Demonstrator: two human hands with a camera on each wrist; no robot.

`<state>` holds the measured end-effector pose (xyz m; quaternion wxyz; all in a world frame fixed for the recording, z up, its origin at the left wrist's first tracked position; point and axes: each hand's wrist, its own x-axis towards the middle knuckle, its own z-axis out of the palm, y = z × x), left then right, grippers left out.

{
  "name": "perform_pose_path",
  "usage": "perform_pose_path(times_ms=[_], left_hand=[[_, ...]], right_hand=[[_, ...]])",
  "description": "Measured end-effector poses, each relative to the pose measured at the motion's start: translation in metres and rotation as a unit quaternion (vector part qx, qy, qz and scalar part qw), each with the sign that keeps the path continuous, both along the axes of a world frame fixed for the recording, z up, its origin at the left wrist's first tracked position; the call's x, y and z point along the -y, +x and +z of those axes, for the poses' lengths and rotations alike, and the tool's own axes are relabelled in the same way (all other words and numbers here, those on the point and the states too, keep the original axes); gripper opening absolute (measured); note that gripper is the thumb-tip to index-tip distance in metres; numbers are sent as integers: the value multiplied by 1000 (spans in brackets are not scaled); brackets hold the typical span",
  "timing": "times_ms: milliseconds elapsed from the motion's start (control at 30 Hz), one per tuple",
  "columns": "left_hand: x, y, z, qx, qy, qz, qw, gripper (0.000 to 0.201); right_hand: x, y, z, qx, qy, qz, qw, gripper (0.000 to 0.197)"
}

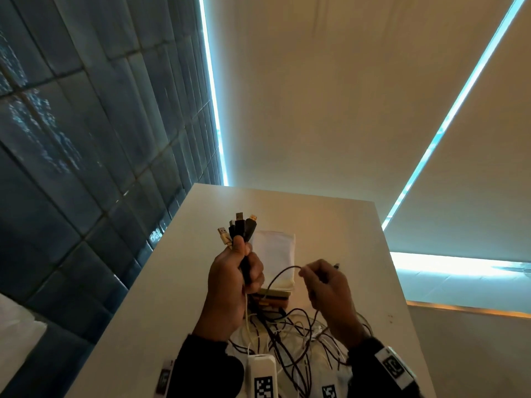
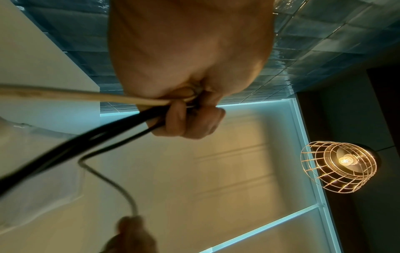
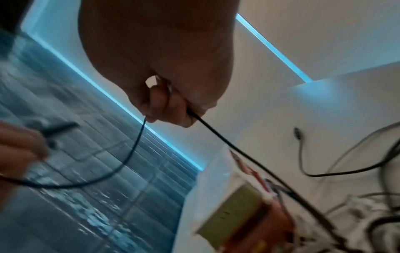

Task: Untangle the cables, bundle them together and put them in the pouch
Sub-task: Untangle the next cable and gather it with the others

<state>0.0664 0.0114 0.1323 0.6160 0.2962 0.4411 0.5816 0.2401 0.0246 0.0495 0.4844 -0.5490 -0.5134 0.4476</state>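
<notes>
My left hand (image 1: pixel 241 268) is raised above the table and grips a bunch of cable ends (image 1: pixel 240 229), black and beige, with USB plugs sticking up past the thumb. In the left wrist view its fingers (image 2: pixel 190 119) curl round black cables (image 2: pixel 90 137) and a beige one. My right hand (image 1: pixel 319 278) pinches a thin black cable (image 1: pixel 280 274) that arcs over toward the left hand; its plug end pokes out to the right. In the right wrist view the fingers (image 3: pixel 168 106) hold that thin cable (image 3: pixel 227 145). A pale pouch (image 1: pixel 275 251) lies flat behind the hands. A tangle of cables (image 1: pixel 298 340) lies below.
The white table (image 1: pixel 172 282) stands against a dark tiled wall (image 1: pixel 86 139) on the left. A small yellow-green and red box (image 1: pixel 275 298) sits between the pouch and the tangle. A wire-cage lamp (image 2: pixel 339 166) hangs overhead in the left wrist view.
</notes>
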Motion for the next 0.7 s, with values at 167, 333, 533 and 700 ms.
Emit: perform_pose_path(times_ms=[167,333,533,700], left_hand=[[1,3,3,-29,-51,-27,998,34],[4,1,10,95,-81,-122,985,38],[2,0,16,227,-10,-84,970,35],[3,0,15,181,22,-83,980,39]], right_hand=[[17,-9,46,-132,80,63,986,15],[30,-19,60,-147,126,182,964,9],[21,-11,31,-81,98,182,975,25],[14,-5,5,-46,66,194,978,11]])
